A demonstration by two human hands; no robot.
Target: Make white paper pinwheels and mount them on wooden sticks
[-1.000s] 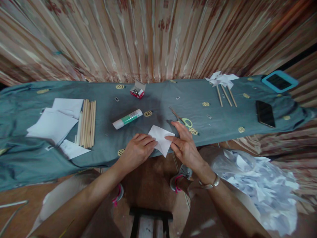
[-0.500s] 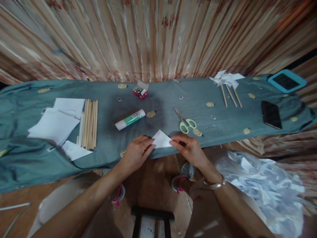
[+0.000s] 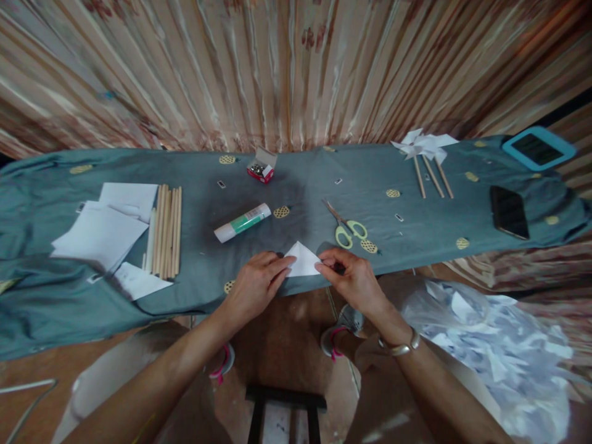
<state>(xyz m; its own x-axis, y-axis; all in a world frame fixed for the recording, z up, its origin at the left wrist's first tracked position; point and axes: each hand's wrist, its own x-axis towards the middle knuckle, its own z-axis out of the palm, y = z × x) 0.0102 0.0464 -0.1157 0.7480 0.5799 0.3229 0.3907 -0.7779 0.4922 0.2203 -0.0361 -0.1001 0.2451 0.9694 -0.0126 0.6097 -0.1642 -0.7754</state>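
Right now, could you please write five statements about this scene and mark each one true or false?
1. The left hand and the right hand both hold a triangular folded white paper. True.
2. The pale-green-handled metal scissors are in the right hand. False: they lie on the patterned grey-green cloth.
3. A white-and-green cylindrical tube lies left of the scissors. True.
4. The small red cardboard box is closed. False: its lid stands open.
5. The black rectangular phone lies right of the scissors. True.
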